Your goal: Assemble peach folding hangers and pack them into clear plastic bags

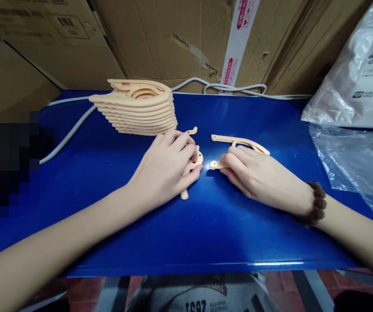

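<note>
My left hand [170, 162] is closed around a beige plastic hanger centre piece [199, 157] with small holes. A hook-like tip [192, 131] shows beyond its fingers, and a short straight end [184, 194] sticks out below; the palm hides the rest. Between the thumb and fingers of my right hand [249, 171] is a beige hanger arm [216, 165], its holed end pointing left, apart from the centre piece. Just beyond that hand, a curved beige strip [235, 139] shows; whether it belongs to the held arm is hidden.
A neat stack of beige hanger parts [137, 110] stands at the back left of the blue table [186, 238]. A white cable [235, 88] runs along the back before cardboard boxes [160, 39]. Clear plastic bags [351, 82] lie at the right.
</note>
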Demonstrator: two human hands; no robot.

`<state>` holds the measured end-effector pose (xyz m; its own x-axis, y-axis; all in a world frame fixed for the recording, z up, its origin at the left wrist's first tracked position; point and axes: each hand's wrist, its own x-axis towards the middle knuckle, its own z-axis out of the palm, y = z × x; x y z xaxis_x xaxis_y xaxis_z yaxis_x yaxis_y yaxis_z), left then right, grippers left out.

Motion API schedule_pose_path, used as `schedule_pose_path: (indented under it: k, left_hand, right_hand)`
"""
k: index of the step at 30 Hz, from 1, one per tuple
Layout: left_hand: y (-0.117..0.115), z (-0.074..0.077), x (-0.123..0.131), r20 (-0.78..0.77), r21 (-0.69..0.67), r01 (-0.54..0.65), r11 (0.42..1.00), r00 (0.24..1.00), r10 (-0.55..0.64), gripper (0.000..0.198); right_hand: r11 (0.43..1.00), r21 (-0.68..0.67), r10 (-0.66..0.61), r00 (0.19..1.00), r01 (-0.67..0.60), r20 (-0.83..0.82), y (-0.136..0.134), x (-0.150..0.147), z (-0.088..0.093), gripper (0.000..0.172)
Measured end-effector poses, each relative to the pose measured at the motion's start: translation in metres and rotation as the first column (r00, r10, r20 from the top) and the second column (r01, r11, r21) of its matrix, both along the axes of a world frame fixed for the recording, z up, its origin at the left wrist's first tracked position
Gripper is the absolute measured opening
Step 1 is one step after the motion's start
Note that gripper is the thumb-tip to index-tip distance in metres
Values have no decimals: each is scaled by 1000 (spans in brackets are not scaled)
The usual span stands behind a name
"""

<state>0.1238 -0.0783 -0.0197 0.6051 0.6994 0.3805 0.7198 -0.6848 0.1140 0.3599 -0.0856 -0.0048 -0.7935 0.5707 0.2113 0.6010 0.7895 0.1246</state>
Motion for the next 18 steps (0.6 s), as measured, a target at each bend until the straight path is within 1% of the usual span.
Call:
schedule_pose_path:
  k: [2, 5, 10, 14, 18]
  left_hand:
    - [-2, 0, 1, 25, -37, -10, 999, 1000, 11, 10]
    - [-3, 0, 1, 51, -69, -33, 997, 998, 37, 8]
    - [-4, 1, 0, 112, -78, -38, 996, 993, 46, 8]
    - [-5, 5, 0, 239, -95, 1, 996, 971, 22, 3]
    - [-5, 6, -1, 343, -188, 27, 982, 939, 40, 7]
  right_hand:
    - [1000, -10, 27, 1000, -27, -9, -1, 1, -1, 31]
    - [998, -9, 63, 998, -63, 6, -4, 2, -1, 29]
    - [993, 102, 49, 997, -54, 57, -6, 3, -1, 33]
    - [993, 114, 29, 996, -39, 82, -6, 4, 0, 31]
    - [992, 127, 13, 997, -23, 82, -5, 5, 1, 35]
